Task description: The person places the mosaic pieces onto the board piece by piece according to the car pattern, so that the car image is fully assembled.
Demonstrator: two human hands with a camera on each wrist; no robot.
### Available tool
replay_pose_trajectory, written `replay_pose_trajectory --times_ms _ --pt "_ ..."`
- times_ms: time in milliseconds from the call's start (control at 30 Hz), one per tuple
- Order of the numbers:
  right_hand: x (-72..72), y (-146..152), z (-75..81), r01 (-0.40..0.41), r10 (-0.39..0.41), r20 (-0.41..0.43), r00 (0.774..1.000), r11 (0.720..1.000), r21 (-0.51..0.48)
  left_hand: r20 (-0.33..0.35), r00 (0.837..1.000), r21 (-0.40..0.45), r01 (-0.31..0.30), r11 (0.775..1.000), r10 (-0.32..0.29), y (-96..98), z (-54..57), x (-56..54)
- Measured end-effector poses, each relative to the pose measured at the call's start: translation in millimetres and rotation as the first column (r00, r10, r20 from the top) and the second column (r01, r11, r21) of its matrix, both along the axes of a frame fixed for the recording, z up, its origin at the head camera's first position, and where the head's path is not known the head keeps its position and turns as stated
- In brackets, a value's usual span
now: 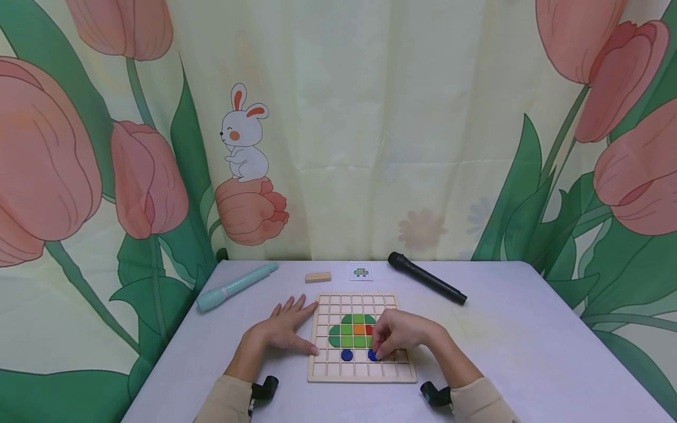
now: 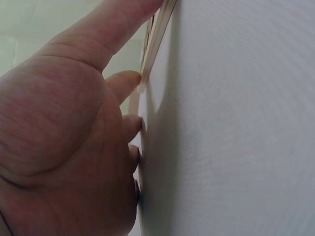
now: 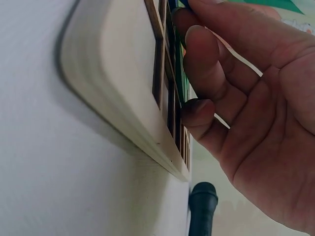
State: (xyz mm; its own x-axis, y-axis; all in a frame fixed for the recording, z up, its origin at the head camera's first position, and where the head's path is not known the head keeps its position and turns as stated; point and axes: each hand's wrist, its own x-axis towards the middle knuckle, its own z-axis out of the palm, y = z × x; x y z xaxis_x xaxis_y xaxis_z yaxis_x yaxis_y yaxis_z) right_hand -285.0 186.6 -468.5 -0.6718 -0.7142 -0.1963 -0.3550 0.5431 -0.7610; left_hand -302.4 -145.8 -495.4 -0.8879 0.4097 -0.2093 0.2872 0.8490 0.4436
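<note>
A wooden grid board [image 1: 325, 373] lies on the table between the hands. Green pieces [image 1: 346, 329] fill a rounded shape in its middle, along with an orange square [image 1: 359, 329] and a red piece [image 1: 369, 330]. Below them sits a blue round piece [image 1: 347, 355]. My right hand [image 1: 404, 330] pinches a second blue round piece [image 1: 372, 355] at the board, partly hidden by the fingertips. With fingers spread, my left hand [image 1: 285, 330] rests at the board's left edge, thumb and index finger touching it. In the left wrist view the thumb reaches the board's side [image 2: 156, 44].
Behind the board lie a small wooden block [image 1: 318, 277] and a card [image 1: 361, 271] printed with a coloured grid picture. A light-blue cylindrical stick [image 1: 238, 286] is at the back left, a black microphone [image 1: 427, 278] at the back right. A tulip-patterned curtain [image 1: 344, 129] hangs behind the table.
</note>
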Motion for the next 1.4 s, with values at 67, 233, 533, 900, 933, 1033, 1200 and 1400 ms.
replay_pose_trajectory --times_ms 67,233,533,900,933,1033,1200,1400 --pt "0.3 -0.3 0.3 0.003 -0.003 0.004 1.000 1.000 0.005 0.002 1.000 0.002 -0.003 1.000 0.003 0.2 0.3 0.3" --pt "-0.3 -0.7 -1.4 0.010 -0.010 -0.004 1.000 1.000 0.026 0.007 1.000 0.011 0.000 1.000 0.000 -0.5 0.6 0.0" --pt "-1.2 0.8 -2.9 -0.009 0.009 0.001 1.000 1.000 0.001 -0.014 0.999 0.000 0.029 1.000 -0.029 -2.9 -2.8 -3.6" --pt "-2.7 -0.3 -3.9 -0.004 0.004 0.007 1.000 1.000 -0.008 -0.007 1.000 0.003 0.023 1.000 -0.023 -2.4 -3.0 -3.4" --pt "-3.0 -0.6 -4.1 -0.004 0.004 0.006 1.000 1.000 -0.007 -0.006 1.000 0.005 0.023 1.000 -0.023 -2.5 -2.9 -3.4" --pt "-3.0 -1.5 -4.1 0.003 -0.003 0.005 1.000 1.000 -0.003 -0.005 1.000 0.008 0.021 1.000 -0.021 -2.6 -2.7 -3.4" --pt "-2.2 -3.0 -3.1 0.013 -0.013 0.000 1.000 1.000 -0.007 -0.005 1.000 0.006 0.023 1.000 -0.023 -2.8 -2.6 -3.6" --pt "-1.1 -3.8 -2.7 0.009 -0.009 -0.017 1.000 1.000 -0.019 -0.009 0.999 0.000 0.034 0.999 -0.034 -3.4 -2.2 -3.4"
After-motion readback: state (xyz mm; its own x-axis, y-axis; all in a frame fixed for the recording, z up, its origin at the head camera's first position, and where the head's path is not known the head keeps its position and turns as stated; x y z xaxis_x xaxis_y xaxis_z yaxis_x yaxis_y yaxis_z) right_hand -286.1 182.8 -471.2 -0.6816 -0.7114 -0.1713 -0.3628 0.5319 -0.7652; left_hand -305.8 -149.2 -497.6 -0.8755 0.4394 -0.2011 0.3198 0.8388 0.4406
